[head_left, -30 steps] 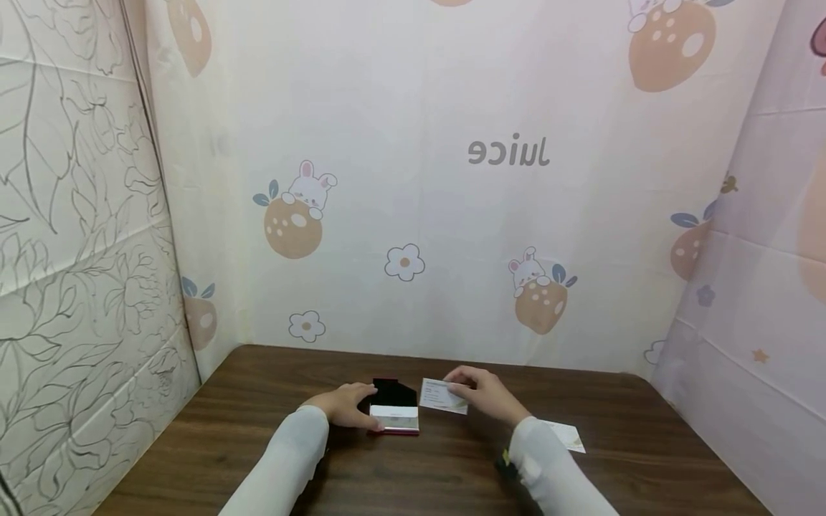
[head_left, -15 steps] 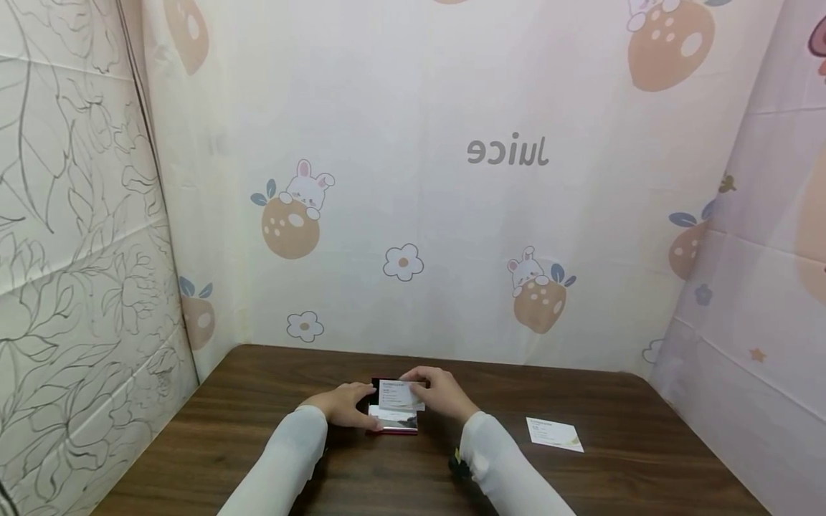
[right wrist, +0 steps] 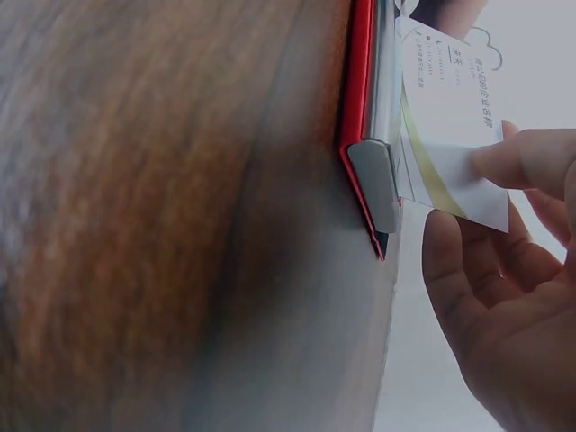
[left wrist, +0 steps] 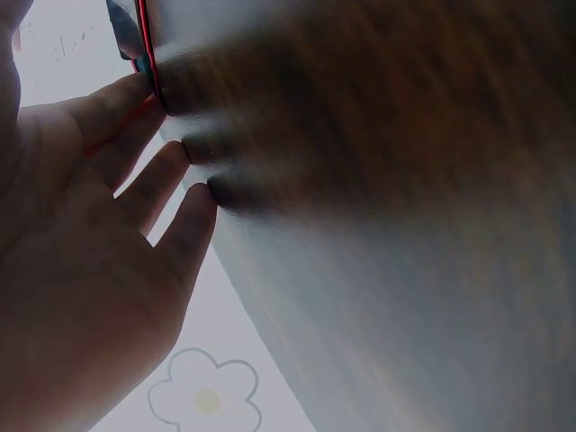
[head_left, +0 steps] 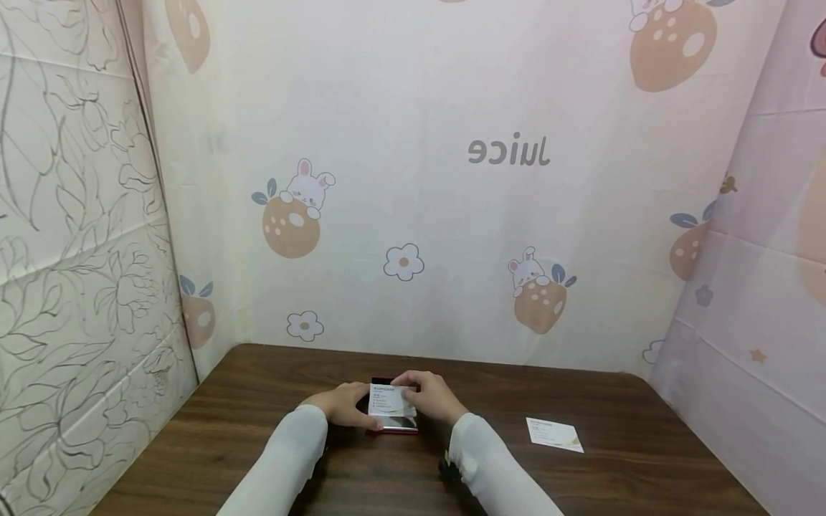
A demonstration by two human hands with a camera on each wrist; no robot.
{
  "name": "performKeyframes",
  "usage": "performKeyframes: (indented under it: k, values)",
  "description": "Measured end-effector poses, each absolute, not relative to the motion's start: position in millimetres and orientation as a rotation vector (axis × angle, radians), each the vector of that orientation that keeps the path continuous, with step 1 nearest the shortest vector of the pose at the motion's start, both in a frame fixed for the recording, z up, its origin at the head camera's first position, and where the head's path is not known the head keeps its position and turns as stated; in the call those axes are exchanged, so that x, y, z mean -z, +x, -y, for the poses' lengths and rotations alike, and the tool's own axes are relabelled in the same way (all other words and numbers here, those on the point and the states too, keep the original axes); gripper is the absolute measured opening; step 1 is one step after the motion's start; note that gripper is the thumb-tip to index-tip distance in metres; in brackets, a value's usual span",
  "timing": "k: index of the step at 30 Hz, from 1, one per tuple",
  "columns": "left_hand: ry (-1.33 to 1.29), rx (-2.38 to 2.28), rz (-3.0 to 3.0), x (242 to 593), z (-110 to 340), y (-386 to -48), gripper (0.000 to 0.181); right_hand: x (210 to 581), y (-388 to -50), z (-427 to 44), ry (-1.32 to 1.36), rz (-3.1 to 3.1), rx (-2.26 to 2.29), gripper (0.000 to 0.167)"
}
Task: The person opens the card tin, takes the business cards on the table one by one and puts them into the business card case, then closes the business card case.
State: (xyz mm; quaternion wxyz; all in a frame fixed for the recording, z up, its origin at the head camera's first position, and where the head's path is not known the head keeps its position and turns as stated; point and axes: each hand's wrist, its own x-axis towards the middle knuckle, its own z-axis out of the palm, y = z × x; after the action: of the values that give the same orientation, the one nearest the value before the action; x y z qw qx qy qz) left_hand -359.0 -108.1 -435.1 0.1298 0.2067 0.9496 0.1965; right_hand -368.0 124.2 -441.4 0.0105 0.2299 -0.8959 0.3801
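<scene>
A red and silver business card case [head_left: 401,424] lies on the table with its dark-lined lid laid back. My left hand [head_left: 338,404] grips it at the left side, the thumb near its front corner; the left wrist view shows fingertips on the red edge [left wrist: 147,45]. My right hand [head_left: 434,397] pinches a white business card [right wrist: 450,126] by its right part, between thumb and fingers. Tilted, the printed card is over the case, its lower edge at the silver holder [right wrist: 382,90]. Whether it is inside the holder, I cannot tell.
Another white business card [head_left: 555,435] lies flat on the brown wooden table [head_left: 271,459], right of the right forearm. Behind the table hangs a patterned cloth [head_left: 361,301], with more cloth along the left and right sides.
My right hand has moved left, carrying the business card from beside the case to over it, then slightly lower. The left hand stays at the case.
</scene>
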Motion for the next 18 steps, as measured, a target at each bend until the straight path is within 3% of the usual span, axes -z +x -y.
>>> performKeyframes:
  k: [18]
  values:
    - [0.588,-0.57,-2.751,436.0,104.0,-349.7,0.089,440.4,-357.6,-126.3,0.721,2.885,-1.121,0.022]
